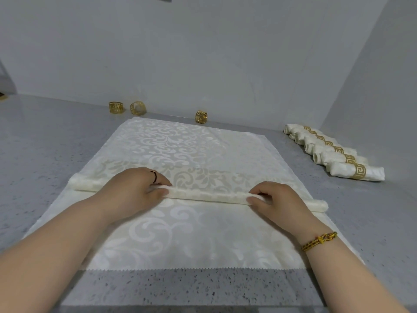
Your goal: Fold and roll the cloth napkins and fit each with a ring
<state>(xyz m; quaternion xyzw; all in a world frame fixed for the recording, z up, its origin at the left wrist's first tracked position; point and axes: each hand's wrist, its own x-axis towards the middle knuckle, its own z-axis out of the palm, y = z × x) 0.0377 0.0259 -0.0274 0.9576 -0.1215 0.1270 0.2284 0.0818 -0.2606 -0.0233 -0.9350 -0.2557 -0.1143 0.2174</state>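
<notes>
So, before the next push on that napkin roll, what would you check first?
1. Left hand grips the cream patterned cloth roll: ok, fingers curled over it.
2. Right hand grips the roll: ok.
3. Roll straight end to end: ok, it looks even.
4. Flat cloth beyond the roll lies smooth: ok.
5. Gold metal rings available: ok, three stand by the back wall.
6. Roll tight enough for a ring: cannot tell.
</notes>
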